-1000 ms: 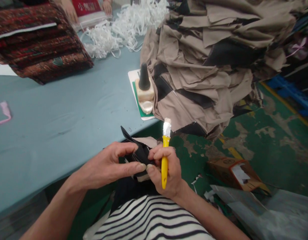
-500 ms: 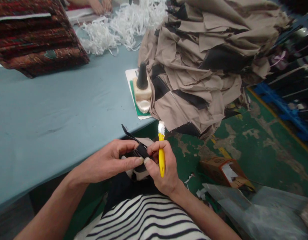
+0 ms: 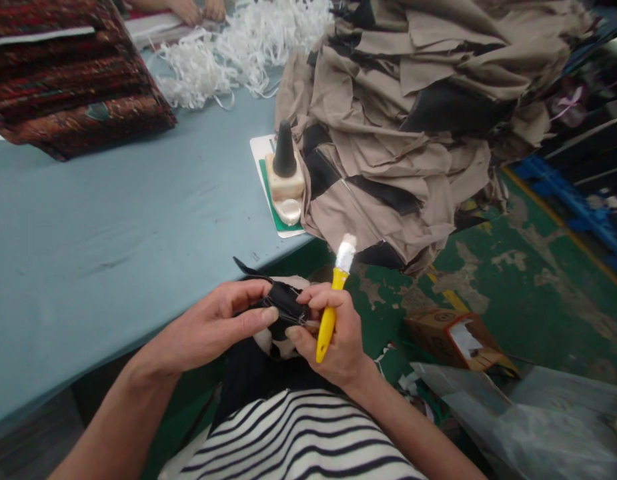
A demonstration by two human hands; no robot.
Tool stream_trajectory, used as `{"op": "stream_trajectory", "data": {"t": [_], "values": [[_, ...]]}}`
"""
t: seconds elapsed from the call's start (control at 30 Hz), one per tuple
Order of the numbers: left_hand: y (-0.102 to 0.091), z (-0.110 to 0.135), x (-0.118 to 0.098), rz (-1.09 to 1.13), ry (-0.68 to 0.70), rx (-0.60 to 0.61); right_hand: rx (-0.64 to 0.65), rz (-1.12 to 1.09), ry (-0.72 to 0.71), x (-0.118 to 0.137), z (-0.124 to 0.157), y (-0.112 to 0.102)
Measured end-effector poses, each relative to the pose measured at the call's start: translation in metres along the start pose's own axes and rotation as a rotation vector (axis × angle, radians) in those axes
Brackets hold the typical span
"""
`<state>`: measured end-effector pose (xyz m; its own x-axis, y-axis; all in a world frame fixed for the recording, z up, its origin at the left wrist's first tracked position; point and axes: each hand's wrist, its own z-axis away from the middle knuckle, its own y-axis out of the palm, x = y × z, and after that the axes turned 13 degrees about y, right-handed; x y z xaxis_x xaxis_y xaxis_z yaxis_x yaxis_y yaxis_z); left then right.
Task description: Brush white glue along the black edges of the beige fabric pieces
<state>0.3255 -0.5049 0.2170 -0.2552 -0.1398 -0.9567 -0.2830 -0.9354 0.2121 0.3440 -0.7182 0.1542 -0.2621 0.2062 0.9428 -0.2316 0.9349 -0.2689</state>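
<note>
Between my two hands, over my lap, is a small black fabric piece (image 3: 287,301) with a narrow loose end sticking out at the upper left. My left hand (image 3: 233,317) pinches its left side between thumb and fingers. At the right side, my right hand (image 3: 335,327) has fingertips on the same piece. That hand also keeps a yellow-handled brush (image 3: 328,327) tucked across its fingers, white bristle end up and tilted right. Beige and black cloth (image 3: 283,348) shows under the piece, partly hidden by my hands.
A cream block with a black cone (image 3: 285,160) stands on a green and white card at the table (image 3: 113,233) edge. Beside it is a heap of beige and black cloth (image 3: 388,160). White strips (image 3: 248,53), patterned fabric (image 3: 83,87) and another person's hands (image 3: 188,10) lie beyond. A carton (image 3: 453,337) sits on the floor.
The right hand has shifted slightly right, and the brush in it has tilted to the right. More of the black piece shows between my hands.
</note>
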Motion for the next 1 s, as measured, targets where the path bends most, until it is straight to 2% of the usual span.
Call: {"op": "stream_trajectory", "data": {"t": [0.07, 0.17, 0.33, 0.43, 0.67, 0.83, 1.0], "values": [[-0.002, 0.003, 0.000, 0.013, -0.002, -0.030, -0.027, -0.004, -0.082, -0.004, 0.000, 0.000], [-0.004, 0.007, 0.002, 0.023, -0.004, -0.034, -0.047, -0.008, -0.100, -0.003, 0.000, 0.002], [-0.012, 0.014, 0.019, 0.116, -0.072, 0.163, 0.014, 0.012, -0.131, 0.007, -0.003, 0.014], [-0.021, 0.020, 0.027, 0.093, -0.043, 0.163, 0.057, 0.026, -0.114, 0.011, -0.005, 0.025], [-0.041, 0.043, 0.022, 0.056, 0.019, 0.022, 0.038, -0.063, 0.157, 0.026, -0.013, 0.042], [-0.060, 0.063, 0.012, -0.032, 0.050, -0.107, -0.151, -0.429, 0.386, 0.038, -0.027, 0.058], [-0.087, 0.075, 0.006, -0.052, 0.082, -0.213, -0.329, -0.661, 0.549, 0.052, -0.045, 0.078]]}}
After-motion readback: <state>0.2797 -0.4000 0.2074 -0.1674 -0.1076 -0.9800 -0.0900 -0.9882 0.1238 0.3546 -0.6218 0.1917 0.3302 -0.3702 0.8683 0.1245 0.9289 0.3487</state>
